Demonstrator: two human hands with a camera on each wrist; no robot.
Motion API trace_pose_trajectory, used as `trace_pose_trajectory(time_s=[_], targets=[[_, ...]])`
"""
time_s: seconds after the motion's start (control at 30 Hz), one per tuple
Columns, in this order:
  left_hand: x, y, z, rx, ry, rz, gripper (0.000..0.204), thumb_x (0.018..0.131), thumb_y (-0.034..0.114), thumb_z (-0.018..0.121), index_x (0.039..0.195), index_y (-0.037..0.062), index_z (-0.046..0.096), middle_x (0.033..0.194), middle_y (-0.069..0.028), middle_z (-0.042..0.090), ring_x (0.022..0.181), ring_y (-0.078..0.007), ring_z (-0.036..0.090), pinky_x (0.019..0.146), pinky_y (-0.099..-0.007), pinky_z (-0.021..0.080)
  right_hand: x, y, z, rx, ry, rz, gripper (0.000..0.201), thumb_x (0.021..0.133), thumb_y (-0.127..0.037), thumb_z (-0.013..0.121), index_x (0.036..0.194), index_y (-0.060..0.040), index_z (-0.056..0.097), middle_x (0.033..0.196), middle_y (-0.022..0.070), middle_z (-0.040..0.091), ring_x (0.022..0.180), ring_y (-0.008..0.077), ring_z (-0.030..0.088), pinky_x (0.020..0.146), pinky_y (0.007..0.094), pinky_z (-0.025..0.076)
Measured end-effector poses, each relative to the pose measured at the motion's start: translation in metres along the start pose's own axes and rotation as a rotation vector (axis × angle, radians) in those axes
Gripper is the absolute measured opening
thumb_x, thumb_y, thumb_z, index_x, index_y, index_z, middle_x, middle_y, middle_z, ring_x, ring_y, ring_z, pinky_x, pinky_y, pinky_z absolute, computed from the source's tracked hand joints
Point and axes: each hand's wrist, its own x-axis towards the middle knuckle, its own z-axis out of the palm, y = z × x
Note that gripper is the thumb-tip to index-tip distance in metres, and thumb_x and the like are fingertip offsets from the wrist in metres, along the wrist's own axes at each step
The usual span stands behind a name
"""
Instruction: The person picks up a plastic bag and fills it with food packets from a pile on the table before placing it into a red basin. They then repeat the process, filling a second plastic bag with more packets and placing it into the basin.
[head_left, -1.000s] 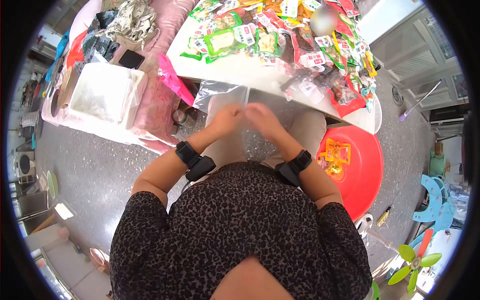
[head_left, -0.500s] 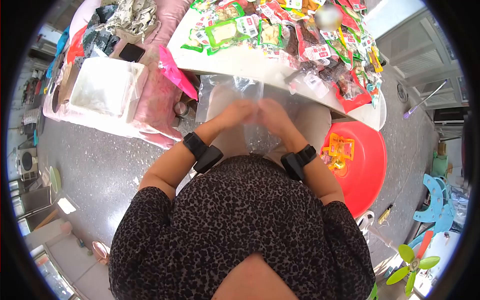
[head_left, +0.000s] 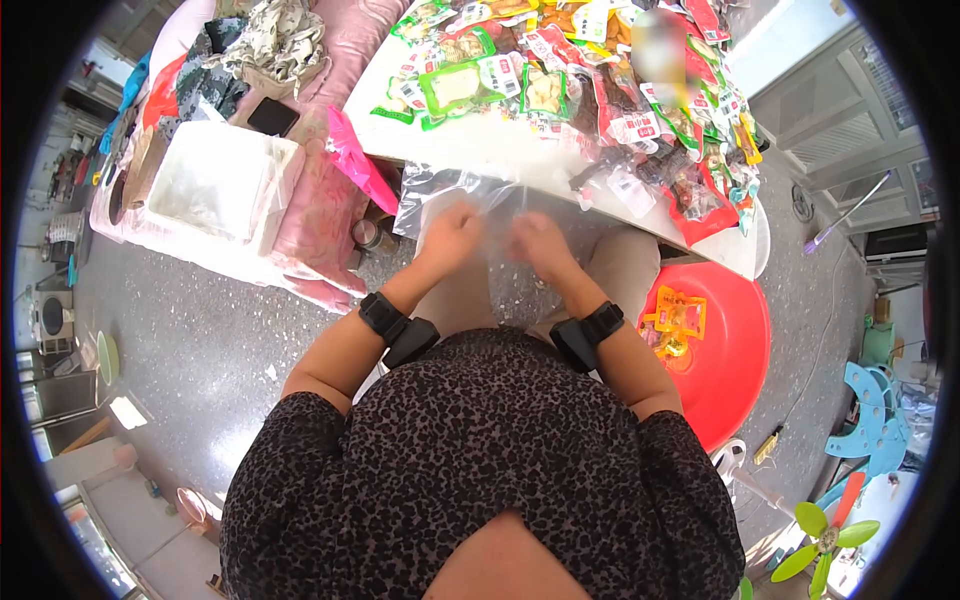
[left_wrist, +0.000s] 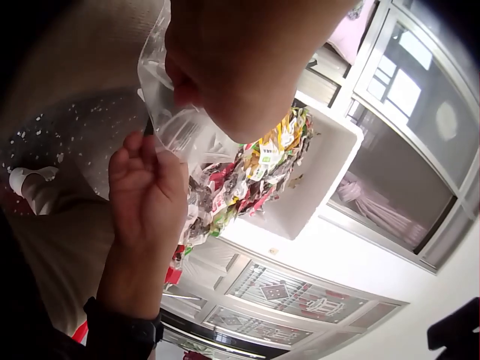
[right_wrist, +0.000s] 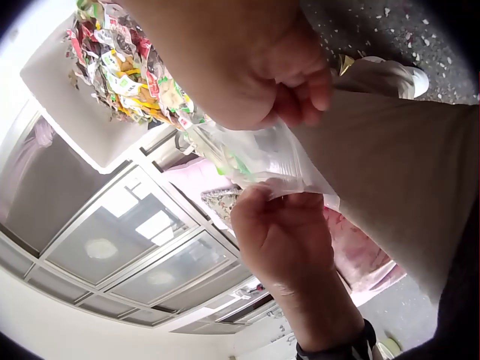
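Observation:
A clear plastic bag (head_left: 418,190) hangs over the lap, just in front of the table edge. My left hand (head_left: 452,236) pinches its edge between thumb and curled fingers, shown most plainly by the left hand (right_wrist: 289,232) in the right wrist view. On the opposite side, my right hand (head_left: 540,246) has its fingertips curled at the bag's edge; in the left wrist view the right hand (left_wrist: 146,191) shows its palm side, fingertips on the film. Between the two hands the see-through film (right_wrist: 266,154) stretches, wrinkled and shiny.
Many colourful snack packets (head_left: 545,90) cover the white table (head_left: 470,145) ahead. A red basin (head_left: 735,350) with yellow-orange packets stands on the right. On the left, a pink-covered bed (head_left: 315,210) bears a white foam box (head_left: 215,185), a phone (head_left: 272,117) and clothes. Bright pink plastic (head_left: 355,165) hangs between.
The hands, close together half a second ago, now stand a little apart with the bag between them. The bag's upper edge has shifted slightly with them.

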Motion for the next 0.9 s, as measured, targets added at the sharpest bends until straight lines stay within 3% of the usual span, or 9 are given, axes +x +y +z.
trace_pose_trajectory(time_s=[0.13,0.23,0.33,0.43,0.57,0.63,0.67,0.77,0.9], targets=[[-0.011,0.007,0.001,0.229,-0.058,0.148,0.011,0.073,0.013,0.050,0.073,0.0028,0.048,0.059,-0.0027,0.046,0.054,-0.0103,0.046,0.050,-0.0249,0.038,0.008,0.004,0.002,-0.205,-0.188,-0.130,0.012,0.075,-0.013,0.046,0.081,-0.0030,0.051,0.070,0.0044,0.053,0.061,0.0117,0.051,0.052,0.0235,0.043],[-0.011,0.016,0.007,0.391,0.008,0.213,0.014,0.074,0.016,0.050,0.075,0.0024,0.049,0.061,-0.0068,0.049,0.057,-0.0164,0.049,0.053,-0.0284,0.040,0.009,0.000,0.013,-0.136,-0.175,-0.159,0.013,0.075,-0.012,0.045,0.080,-0.0020,0.051,0.069,0.0044,0.053,0.058,0.0108,0.050,0.050,0.0231,0.041],[-0.004,0.016,0.003,0.358,0.073,0.229,0.016,0.074,0.018,0.051,0.077,0.0023,0.050,0.065,-0.0105,0.052,0.060,-0.0221,0.052,0.056,-0.0308,0.041,0.004,-0.028,0.016,-0.414,-0.226,-0.203,0.013,0.074,-0.011,0.046,0.082,-0.0014,0.052,0.070,0.0045,0.053,0.058,0.0105,0.049,0.050,0.0229,0.040],[-0.001,0.009,-0.002,0.357,0.059,0.169,0.016,0.074,0.018,0.050,0.079,0.0029,0.050,0.068,-0.0126,0.053,0.061,-0.0237,0.052,0.056,-0.0317,0.041,0.015,-0.023,0.010,-0.446,-0.224,-0.130,0.015,0.074,-0.011,0.048,0.085,-0.0005,0.051,0.071,0.0042,0.053,0.061,0.0107,0.050,0.052,0.0226,0.041],[0.001,0.005,0.003,0.427,0.094,0.152,0.014,0.074,0.017,0.049,0.079,0.0037,0.050,0.068,-0.0140,0.053,0.062,-0.0264,0.052,0.056,-0.0333,0.041,0.026,-0.044,-0.005,-0.190,-0.093,-0.203,0.017,0.076,-0.017,0.052,0.085,-0.0026,0.052,0.079,0.0041,0.054,0.065,0.0107,0.052,0.057,0.0228,0.042],[0.003,0.004,0.001,0.485,0.080,0.168,0.013,0.074,0.016,0.048,0.079,0.0040,0.050,0.068,-0.0145,0.052,0.062,-0.0277,0.052,0.056,-0.0342,0.041,0.027,-0.080,-0.002,-0.087,0.016,-0.267,0.018,0.075,-0.018,0.054,0.086,-0.0033,0.052,0.079,0.0037,0.054,0.068,0.0112,0.053,0.058,0.0227,0.043],[0.005,0.003,0.001,0.477,0.084,0.175,0.013,0.074,0.016,0.048,0.079,0.0040,0.050,0.068,-0.0146,0.052,0.062,-0.0280,0.052,0.056,-0.0346,0.041,0.044,-0.085,-0.010,-0.061,-0.014,-0.335,0.019,0.075,-0.016,0.055,0.089,-0.0042,0.051,0.080,0.0034,0.054,0.073,0.0116,0.053,0.060,0.0228,0.044],[0.010,-0.001,0.004,0.451,0.094,0.200,0.013,0.073,0.015,0.049,0.080,0.0041,0.050,0.066,-0.0149,0.052,0.061,-0.0286,0.052,0.054,-0.0355,0.040,0.072,-0.122,-0.004,-0.065,0.103,-0.494,0.013,0.074,-0.012,0.052,0.083,-0.0025,0.050,0.073,0.0027,0.052,0.063,0.0078,0.049,0.057,0.0230,0.043],[0.014,-0.004,0.008,0.426,0.097,0.213,0.013,0.073,0.015,0.049,0.080,0.0041,0.050,0.065,-0.0149,0.052,0.059,-0.0289,0.052,0.053,-0.0359,0.040,0.136,-0.142,-0.012,-0.583,0.293,-0.613,0.023,0.068,-0.015,0.055,0.085,0.0005,0.049,0.074,0.0126,0.054,0.069,0.0194,0.054,0.063,0.0308,0.044]])
